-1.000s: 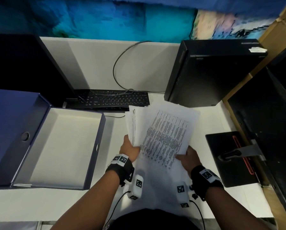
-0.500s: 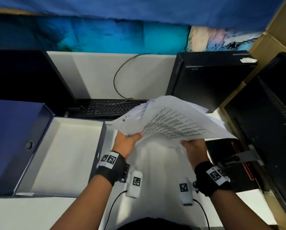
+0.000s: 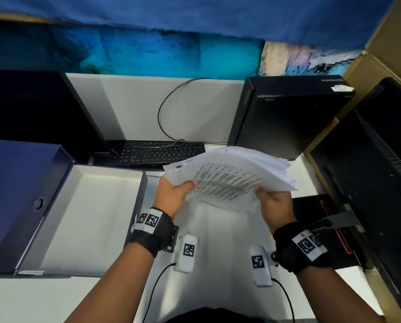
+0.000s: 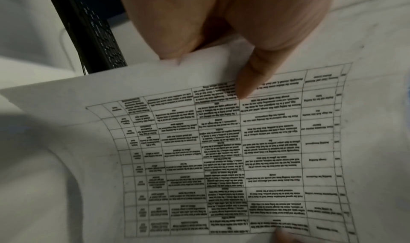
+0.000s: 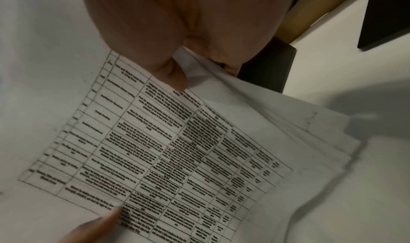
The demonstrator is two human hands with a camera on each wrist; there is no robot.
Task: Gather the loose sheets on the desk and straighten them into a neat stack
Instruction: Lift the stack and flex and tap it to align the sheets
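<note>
Sheets sit bunched together in the air above the white table, lifted clear of it and held between both hands. The top page carries a printed grid of small text; the print is too blurred to read. The bundle is not square: page edges fan out unevenly at the far right corner, and a few corners poke out on the left.

The left hand has its grip closed on the near left edge of the bundle, thumb pressed flat on the printed face and the other fingers tucked under the paper. The right hand grips the near right edge the same way, thumb on top near the corner of the grid, fingers underneath. From the wrist views I'd say each hand pinches the whole thickness, though the undersides are hidden.

To the left an open blue box lies on the table, its white inside showing and its lid folded back. Behind the paper a black keyboard rests against the back of the table, with a grey cable looping up the white wall panel. A black computer tower stands at the right rear, and a dark monitor stands at the left rear. Another black screen fills the right side, its base plate just beside the right wrist.
</note>
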